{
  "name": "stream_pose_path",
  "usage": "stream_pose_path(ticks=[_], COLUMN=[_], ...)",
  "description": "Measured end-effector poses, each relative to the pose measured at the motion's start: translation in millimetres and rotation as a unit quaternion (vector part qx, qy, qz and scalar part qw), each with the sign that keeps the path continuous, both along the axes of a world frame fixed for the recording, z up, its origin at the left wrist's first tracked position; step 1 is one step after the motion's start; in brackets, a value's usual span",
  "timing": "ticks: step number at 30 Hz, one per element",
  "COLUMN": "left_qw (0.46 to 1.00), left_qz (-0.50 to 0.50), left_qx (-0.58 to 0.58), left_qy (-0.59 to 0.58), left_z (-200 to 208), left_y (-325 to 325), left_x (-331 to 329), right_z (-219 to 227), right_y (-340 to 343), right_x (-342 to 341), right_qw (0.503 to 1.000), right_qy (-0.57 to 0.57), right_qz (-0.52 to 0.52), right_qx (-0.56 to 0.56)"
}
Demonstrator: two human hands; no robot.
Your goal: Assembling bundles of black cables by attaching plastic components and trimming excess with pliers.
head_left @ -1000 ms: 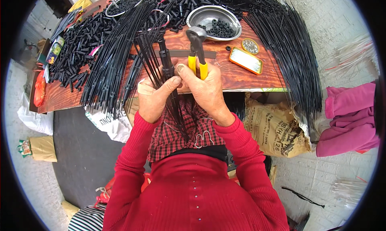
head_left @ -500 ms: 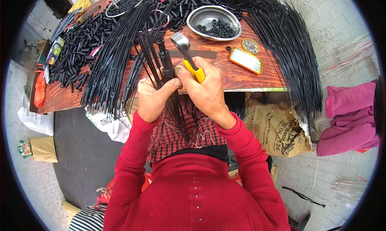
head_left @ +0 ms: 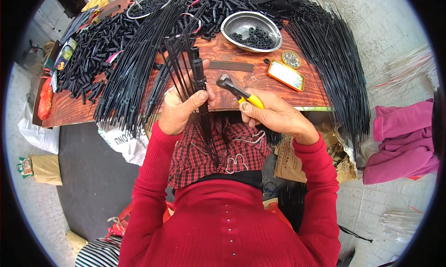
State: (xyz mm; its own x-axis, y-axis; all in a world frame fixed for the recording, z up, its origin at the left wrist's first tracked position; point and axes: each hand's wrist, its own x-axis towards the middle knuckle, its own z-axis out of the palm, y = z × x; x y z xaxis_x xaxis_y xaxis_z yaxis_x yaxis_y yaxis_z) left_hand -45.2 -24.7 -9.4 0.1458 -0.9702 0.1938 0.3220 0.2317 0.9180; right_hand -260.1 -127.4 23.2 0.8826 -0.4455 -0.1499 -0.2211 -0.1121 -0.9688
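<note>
Head | left fingers (head_left: 211, 95) pinching black tube (head_left: 198, 71), its top protruding beyond (thin rods (head_left: 180, 72) alongside) | right fingers (head_left: 249, 121) gripping yellow-handled pliers (head_left: 238, 93)

My bench (head_left: 255, 79): reddish-brown grained wood. Pale block-patterned floor (head_left: 360, 209) right of bench, dark grey surface (head_left: 93, 174) nearer me, bench's left end. Bright light.

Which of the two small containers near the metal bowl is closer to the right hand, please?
The rectangular orange-rimmed tin: it lies between the right hand and the other one, the round container.
</note>
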Motion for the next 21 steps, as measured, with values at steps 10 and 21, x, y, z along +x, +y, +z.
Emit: stream_pose_path(ticks=[10,21], left_qw=[1.0,0.996], left_qz=[0.003,0.068], left_qx=[0.007,0.018], left_qy=[-0.02,-0.054], left_z=[6.4,1.9], left_y=[2.5,0.2], left_x=[-9.7,-20.9], right_z=[19.5,17.6], right_y=[-7.9,-9.8], right_x=[2.5,5.6], right_qw=[0.993,0.988], right_qy=[0.047,0.093], right_qz=[0.075,0.044], right_qx=[-0.075,-0.117])
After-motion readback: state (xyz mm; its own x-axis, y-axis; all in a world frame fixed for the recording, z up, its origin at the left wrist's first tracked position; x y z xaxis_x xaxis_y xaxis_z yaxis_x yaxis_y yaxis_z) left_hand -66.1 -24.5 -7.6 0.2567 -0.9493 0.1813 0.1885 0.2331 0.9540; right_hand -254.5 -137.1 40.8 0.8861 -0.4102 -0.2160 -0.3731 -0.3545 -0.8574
